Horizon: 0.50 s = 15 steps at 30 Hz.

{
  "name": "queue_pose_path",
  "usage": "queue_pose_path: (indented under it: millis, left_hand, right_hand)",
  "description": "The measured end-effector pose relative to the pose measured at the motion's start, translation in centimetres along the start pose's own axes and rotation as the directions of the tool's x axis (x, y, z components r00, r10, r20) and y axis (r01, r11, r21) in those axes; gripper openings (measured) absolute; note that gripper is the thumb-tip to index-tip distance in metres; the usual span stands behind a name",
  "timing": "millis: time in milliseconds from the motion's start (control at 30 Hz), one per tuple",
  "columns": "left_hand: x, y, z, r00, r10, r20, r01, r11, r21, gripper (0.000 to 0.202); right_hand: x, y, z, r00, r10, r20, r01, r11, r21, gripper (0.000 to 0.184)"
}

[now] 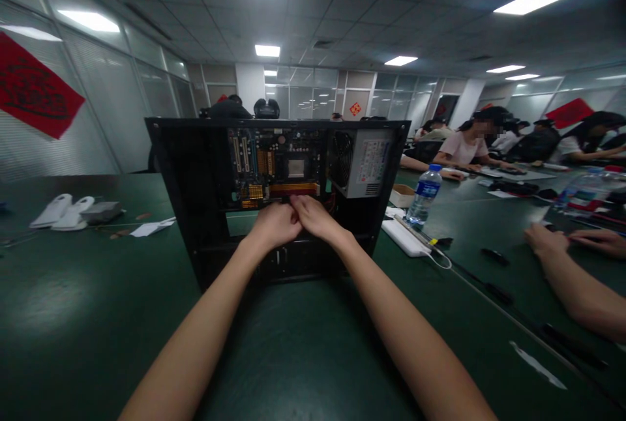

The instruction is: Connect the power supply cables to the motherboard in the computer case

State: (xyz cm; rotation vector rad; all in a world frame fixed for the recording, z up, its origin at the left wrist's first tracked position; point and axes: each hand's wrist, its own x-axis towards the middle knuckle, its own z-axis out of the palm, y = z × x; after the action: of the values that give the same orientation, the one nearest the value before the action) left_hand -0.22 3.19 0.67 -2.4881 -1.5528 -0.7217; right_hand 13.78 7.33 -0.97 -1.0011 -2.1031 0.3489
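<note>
An open black computer case stands on the dark green table straight ahead. Inside it I see a motherboard and a grey power supply with a fan. My left hand and my right hand meet at the lower edge of the motherboard, near its yellow and red slots. Both hands have fingers curled together in a pinch. What they hold is hidden behind the knuckles.
A water bottle, a white power strip and a small box lie right of the case. White objects and paper scraps sit at left. Another person's arm rests at right; more people sit behind.
</note>
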Motion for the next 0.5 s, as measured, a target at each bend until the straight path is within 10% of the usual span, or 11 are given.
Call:
queue_pose_path:
  millis: [167,300,400,500]
  left_hand:
    - [-0.6,0.5,-0.7,0.956,-0.057,-0.289,0.045,0.998,-0.048,0.041]
    - [-0.2,-0.5,-0.8,0.808,-0.28,-0.518,0.082,0.924,-0.372,0.041]
    - [0.4,-1.4,-0.5,0.787,-0.411,-0.46,0.131,0.84,-0.527,0.036]
    - [0.7,-1.6,0.0,0.874,-0.355,-0.332,0.172,0.864,-0.472,0.039]
  right_hand:
    - [0.2,1.1,-0.4,0.982,0.168,-0.08,-0.165,0.985,0.047,0.03]
    - [-0.1,0.5,-0.5,0.993,0.082,-0.086,-0.077,0.996,0.053,0.021]
    - [-0.3,-0.1,-0.3,0.975,0.03,0.221,-0.041,0.998,0.046,0.023]
    - [-0.2,0.1,0.2,0.854,0.113,0.508,-0.089,0.994,-0.07,0.023]
